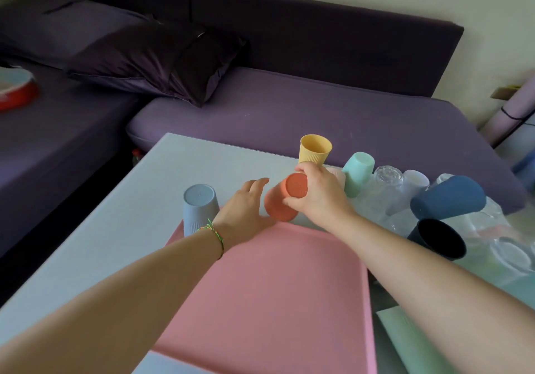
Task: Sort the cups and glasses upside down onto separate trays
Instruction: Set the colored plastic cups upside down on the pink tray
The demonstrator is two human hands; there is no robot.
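Observation:
My right hand (318, 192) grips an orange cup (282, 200) by its base, tilted bottom-up over the far edge of the pink tray (269, 292). My left hand (246, 205) reaches beside the orange cup with fingers extended, holding nothing. A grey-blue cup (199, 207) stands upside down on the tray's far left corner. A yellow cup (315, 149) stands upright behind my right hand. A mint cup (357, 172), a navy cup (448, 197) and a black cup (440, 239) lie among several clear glasses (388, 175) to the right.
A light green tray (405, 339) lies at the lower right, partly hidden by my right arm. The white table (115, 229) stands against a purple sofa (289, 113) with a dark pillow (162, 58). A red-rimmed dish (14, 90) sits on the sofa at the left.

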